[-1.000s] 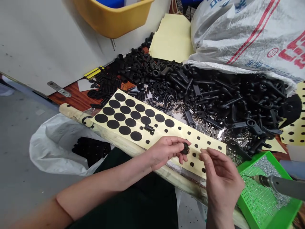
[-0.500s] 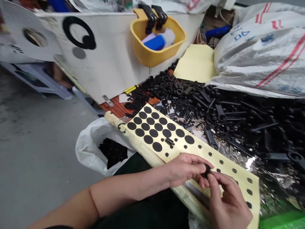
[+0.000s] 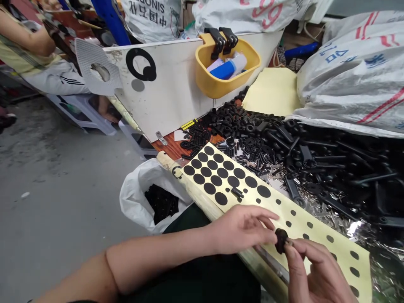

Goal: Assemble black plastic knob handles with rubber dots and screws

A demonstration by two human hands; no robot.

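Observation:
A small round black plastic part (image 3: pixel 280 241) is pinched between the thumb and forefinger of my right hand (image 3: pixel 318 269), above the front edge of the work surface. Close by on its left is my left hand (image 3: pixel 248 227), fingers stretched out and apart. A left fingertip is at the part's edge; whether it touches, I cannot tell. Beneath both hands lies a pale yellow sticker sheet (image 3: pixel 334 227), with large black dots at its far left end and smaller ones along the rest. A short black cylindrical piece (image 3: pixel 237 192) rests on the sheet.
Heaps of black plastic parts (image 3: pixel 341 168) and small metal pieces (image 3: pixel 312 202) cover the table behind the sheet. A yellow bin (image 3: pixel 227 84) hangs on a white panel (image 3: pixel 176 80). Below left stands a white bag (image 3: pixel 135 202) holding black pieces. Another person (image 3: pixel 47 63) sits at far left.
My left hand has loosened from the black part, its fingers now spread. My right hand still pinches it. The view has shifted, bringing the other person into sight.

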